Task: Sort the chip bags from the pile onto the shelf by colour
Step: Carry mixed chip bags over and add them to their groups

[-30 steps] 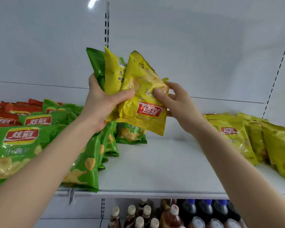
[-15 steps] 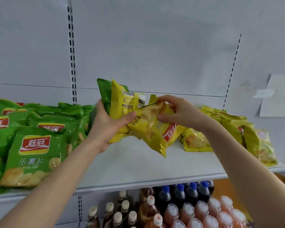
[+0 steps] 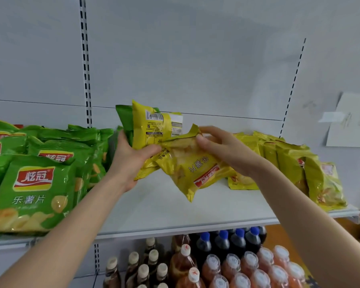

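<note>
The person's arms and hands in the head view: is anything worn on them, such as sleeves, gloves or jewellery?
Nothing worn shows. The left hand and right hand are bare, with no gloves, rings or watch. The left forearm and right forearm have no sleeve within the picture.

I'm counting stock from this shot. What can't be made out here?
Green bag in the left hand: head view, mostly hidden behind the upright yellow bag.
Yellow pile: bag count unclear; bags overlap, right hand and its tilted yellow bag cover some.
Paper note: cut off by the right edge, writing blurred.
Bottles: labels hidden, seen from above.
</note>
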Available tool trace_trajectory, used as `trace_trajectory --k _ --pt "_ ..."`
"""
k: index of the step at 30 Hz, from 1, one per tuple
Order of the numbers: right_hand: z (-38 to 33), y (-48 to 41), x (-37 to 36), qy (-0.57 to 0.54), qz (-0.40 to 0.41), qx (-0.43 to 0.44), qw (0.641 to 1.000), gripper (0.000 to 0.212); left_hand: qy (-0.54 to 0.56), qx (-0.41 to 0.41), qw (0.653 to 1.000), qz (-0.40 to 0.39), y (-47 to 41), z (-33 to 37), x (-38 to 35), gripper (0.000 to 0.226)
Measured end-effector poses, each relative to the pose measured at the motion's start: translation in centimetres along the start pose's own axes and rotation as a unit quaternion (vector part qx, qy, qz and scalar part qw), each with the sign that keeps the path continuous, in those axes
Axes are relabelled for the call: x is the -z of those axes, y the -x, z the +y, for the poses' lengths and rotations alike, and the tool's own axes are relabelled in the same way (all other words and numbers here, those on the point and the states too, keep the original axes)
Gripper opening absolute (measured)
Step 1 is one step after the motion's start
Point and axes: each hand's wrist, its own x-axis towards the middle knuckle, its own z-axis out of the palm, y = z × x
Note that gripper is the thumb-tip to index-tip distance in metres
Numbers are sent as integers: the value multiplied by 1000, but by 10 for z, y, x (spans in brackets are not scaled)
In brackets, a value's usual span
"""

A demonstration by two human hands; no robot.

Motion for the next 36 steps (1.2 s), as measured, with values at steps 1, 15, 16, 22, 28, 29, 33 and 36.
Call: trace_trajectory --k 1,15,16,22,28,29,33,36 --pt "-1 -1 1 -17 13 6 1000 23 -3 3 1000 -18 1 0 -3 54" --pt "-7 -10 9 225 118 38 966 36 -8 13 997 -74 23 -14 -39 83" --pt "-6 -9 7 212 144 53 965 33 0 10 998 -59 22 -17 -40 79" --pt "15 18 17 78 400 102 908 13 78 1 996 47 12 -31 -43 94" --pt "45 34 3 12 321 -92 943 66 128 24 990 56 10 -39 -58 82" --pt "47 33 3 13 319 -100 942 65 125 31 991 46 10 -39 -57 83" --pt "45 33 19 44 278 -104 954 61 88 24 996 13 8 -38 -53 107" --pt "40 34 26 95 197 -113 969 58 52 16 999 -3 7 -38 -52 102"
